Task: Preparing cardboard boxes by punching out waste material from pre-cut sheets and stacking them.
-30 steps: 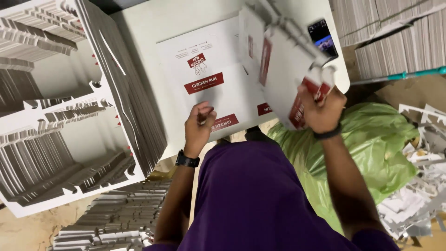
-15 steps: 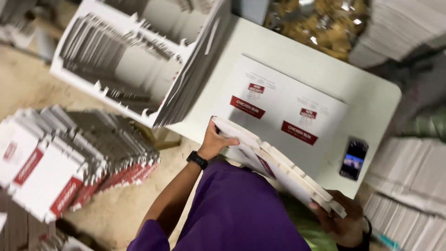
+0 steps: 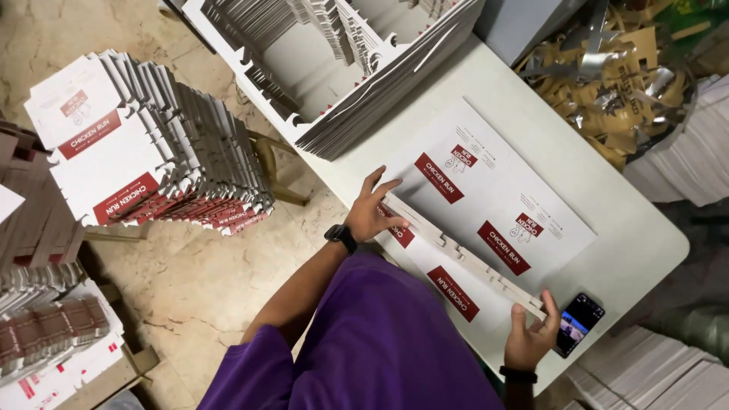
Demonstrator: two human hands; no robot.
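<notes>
A thin bundle of flat white carton blanks (image 3: 463, 262) with red panels stands on its edge on the white table (image 3: 638, 243). My left hand (image 3: 373, 212) grips its left end, fingers spread over the top. My right hand (image 3: 531, 334) pinches its right end near the table's front edge. Behind the bundle a flat printed carton sheet (image 3: 501, 190) with red labels lies on the table. A dark watch is on my left wrist, a dark band on my right.
A phone (image 3: 577, 324) with a lit screen lies by my right hand. A leaning stack of blanks (image 3: 364, 68) rests at the table's far left. Another stack of folded cartons (image 3: 152, 152) stands on the floor to the left. Cardboard scraps (image 3: 630, 83) fill the top right.
The view swung left and down. The bundle, held up over the table before, now stands on its edge on the table between both hands.
</notes>
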